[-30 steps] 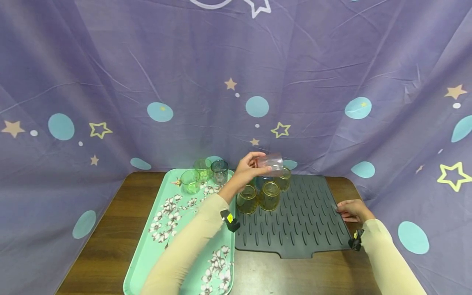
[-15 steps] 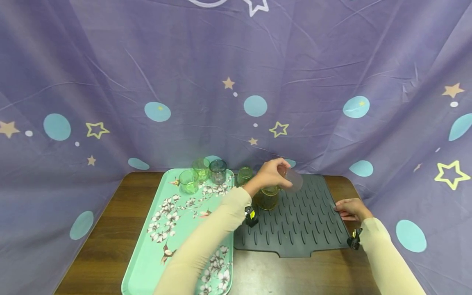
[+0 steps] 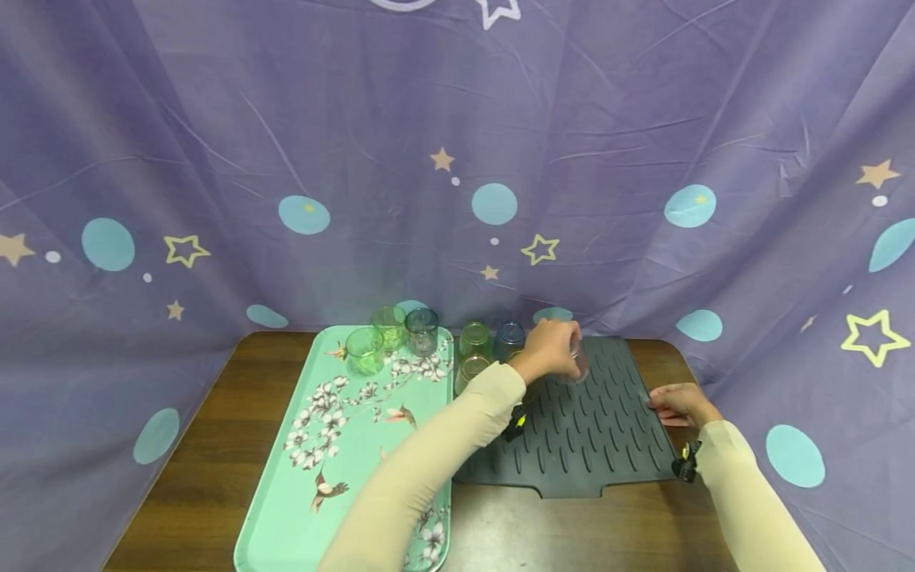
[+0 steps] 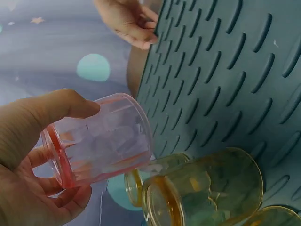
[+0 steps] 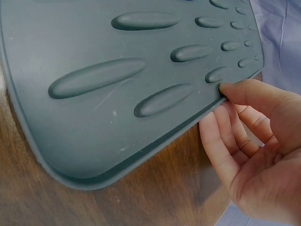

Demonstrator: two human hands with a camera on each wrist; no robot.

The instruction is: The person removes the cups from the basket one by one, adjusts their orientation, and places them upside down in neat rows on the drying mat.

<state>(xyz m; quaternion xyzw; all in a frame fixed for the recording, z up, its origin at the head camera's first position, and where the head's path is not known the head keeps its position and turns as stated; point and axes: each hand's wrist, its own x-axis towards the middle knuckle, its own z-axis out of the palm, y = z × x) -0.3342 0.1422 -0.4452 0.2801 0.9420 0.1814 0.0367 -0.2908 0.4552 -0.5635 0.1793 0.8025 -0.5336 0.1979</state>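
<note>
My left hand (image 3: pixel 549 349) grips a pink tinted glass (image 4: pixel 106 141) round its thick base, thumb on one side and fingers on the other. The glass is upside down, its rim close to the dark grey drying mat (image 3: pixel 593 445). Right beside it in the left wrist view stands an upturned yellow glass (image 4: pixel 202 188), with other yellow ones partly hidden behind and below. At the mat's right edge, my right hand (image 5: pixel 263 146) pinches the rim, thumb on top and fingers underneath.
A green glass (image 3: pixel 475 338) and a blue glass (image 3: pixel 510 334) stand at the mat's back left. The mint floral tray (image 3: pixel 279 508) at left bears two light green glasses (image 3: pixel 365 352) and a dark grey glass (image 3: pixel 422 332). A purple curtain (image 3: pixel 386 199) hangs behind the wooden table (image 3: pixel 207 445).
My left hand has carried the pink glass rightward past the yellow glasses and lowered it toward the mat, turning its rim downward. My right hand keeps its pinch on the mat's edge.
</note>
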